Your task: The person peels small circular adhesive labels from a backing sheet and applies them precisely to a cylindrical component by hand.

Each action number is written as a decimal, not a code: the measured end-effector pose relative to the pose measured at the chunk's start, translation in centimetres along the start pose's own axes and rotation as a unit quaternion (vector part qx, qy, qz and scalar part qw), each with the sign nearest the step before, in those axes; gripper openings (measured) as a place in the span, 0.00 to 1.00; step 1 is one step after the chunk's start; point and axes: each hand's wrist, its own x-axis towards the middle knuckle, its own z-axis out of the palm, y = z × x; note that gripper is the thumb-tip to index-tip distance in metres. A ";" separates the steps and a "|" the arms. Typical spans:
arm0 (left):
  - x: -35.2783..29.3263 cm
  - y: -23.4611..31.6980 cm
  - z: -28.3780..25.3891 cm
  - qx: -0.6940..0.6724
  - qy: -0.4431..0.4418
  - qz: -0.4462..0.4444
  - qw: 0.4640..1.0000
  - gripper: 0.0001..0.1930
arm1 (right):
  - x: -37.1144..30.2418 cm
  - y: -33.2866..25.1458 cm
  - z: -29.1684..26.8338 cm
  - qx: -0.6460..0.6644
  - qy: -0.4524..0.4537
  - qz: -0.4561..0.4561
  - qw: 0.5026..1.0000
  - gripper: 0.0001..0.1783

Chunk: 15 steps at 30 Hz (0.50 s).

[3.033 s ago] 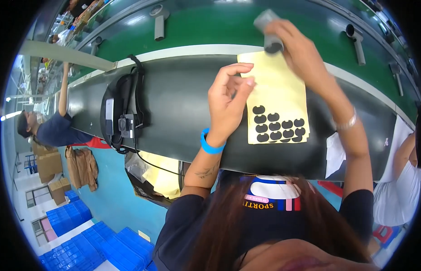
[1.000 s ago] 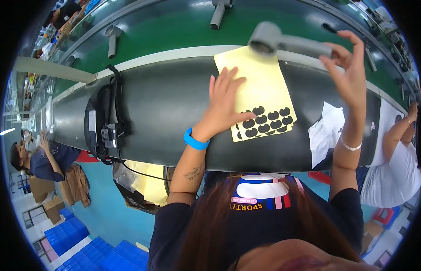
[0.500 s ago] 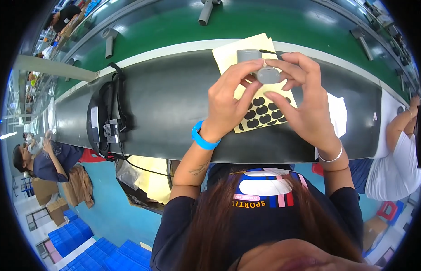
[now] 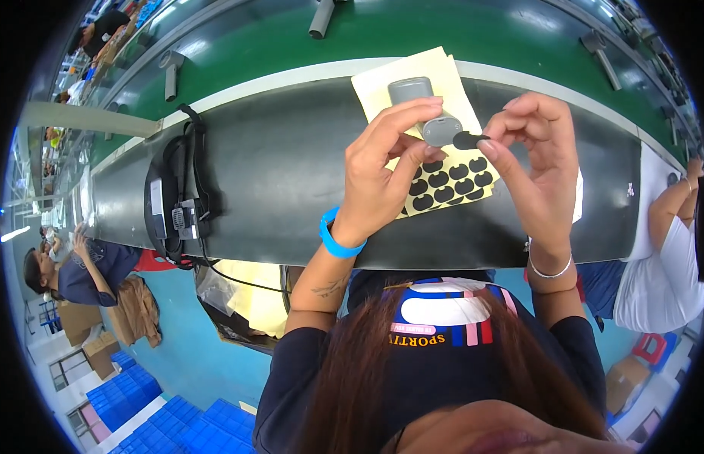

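Observation:
My left hand [image 4: 382,163], a blue band at its wrist, is closed around a grey handheld device, its round end face [image 4: 443,132] turned up toward me. Beyond the fingers shows a grey rounded block [image 4: 410,90]; whether it belongs to the same device I cannot tell. Between thumb and fingertips my right hand [image 4: 537,144] pinches a black oval sticker [image 4: 465,141], close beside the right edge of the end face. Beneath both hands lies a pale yellow sticker sheet [image 4: 479,194] with rows of black stickers.
A black strap with a boxy device [image 4: 184,219] lies on the dark bench [image 4: 291,166] at left. Past its far edge, a green conveyor [image 4: 254,64] carries several grey T-shaped devices [image 4: 170,76]. A bag with yellow sheets [image 4: 254,303] stands below. People sit on both sides.
My right hand has drawn away to the right from the device's end face, and the black sticker now shows in its pinch. My left hand still holds the device, its face tilted slightly differently.

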 end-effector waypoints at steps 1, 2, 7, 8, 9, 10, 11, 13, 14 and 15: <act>-0.1 0.0 0.1 0.000 0.000 -0.002 1.000 0.20 | 0.0 0.3 0.1 0.007 0.014 -0.023 1.000 0.20; -0.1 0.0 0.2 0.002 -0.009 0.000 1.000 0.20 | 0.0 0.4 0.1 0.007 0.015 -0.021 1.000 0.20; 0.0 0.0 0.5 -0.003 -0.038 0.000 0.999 0.20 | 0.0 0.1 0.2 0.058 -0.004 0.024 0.998 0.26; -0.1 0.0 0.6 -0.011 -0.043 -0.006 0.999 0.20 | -0.1 0.0 0.2 0.058 -0.003 0.025 0.998 0.26; 0.0 0.0 0.7 -0.020 -0.048 -0.012 0.999 0.20 | -0.1 -0.1 0.2 0.061 -0.001 0.037 0.997 0.26; 0.0 0.0 0.7 -0.020 -0.049 -0.013 0.999 0.20 | -0.2 -0.2 0.2 0.064 0.000 0.048 0.997 0.26; 0.0 0.0 0.7 -0.026 -0.051 -0.011 0.998 0.21 | -0.2 -0.2 0.2 0.064 0.001 0.048 0.997 0.26; 0.0 0.0 0.9 -0.031 -0.055 -0.009 0.998 0.21 | -0.2 -0.2 0.1 0.062 0.003 0.056 0.997 0.25; 0.0 0.0 1.0 -0.037 -0.058 -0.010 0.998 0.21 | -0.2 -0.3 0.0 0.062 0.005 0.056 0.996 0.25; 0.1 0.0 1.1 -0.043 -0.061 -0.009 0.997 0.21 | -0.2 -0.4 -0.1 0.059 0.006 0.062 0.996 0.25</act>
